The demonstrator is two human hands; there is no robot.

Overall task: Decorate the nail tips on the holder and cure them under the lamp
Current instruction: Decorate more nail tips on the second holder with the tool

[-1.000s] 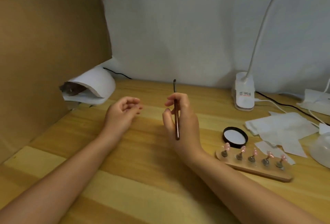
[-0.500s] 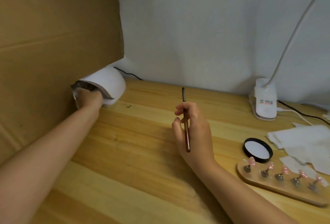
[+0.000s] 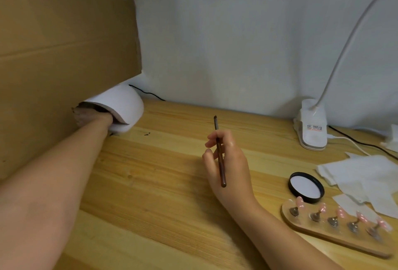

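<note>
A white curing lamp [image 3: 123, 102] sits at the back left of the wooden desk [image 3: 161, 183], partly behind a cardboard sheet. My left hand [image 3: 87, 116] reaches into the lamp's opening, and its fingers are hidden inside. Over the middle of the desk, my right hand [image 3: 231, 162] grips a thin brown nail brush [image 3: 220, 160] upright, bristles pointing up. A wooden holder [image 3: 323, 238] lies at the lower right, carrying several pink nail tips [image 3: 342, 212] on small metal stands. It is apart from both hands.
A large cardboard sheet [image 3: 64, 54] stands along the left. A black lid [image 3: 305, 186] with a white inside lies just behind the holder. White tissues [image 3: 361, 175] lie at the right edge. A white clip lamp [image 3: 312, 127] and cables stand at the back right.
My left hand has moved from the middle of the desk to the curing lamp and gone into its opening. My right hand keeps holding the brush upright. The view has shifted left.
</note>
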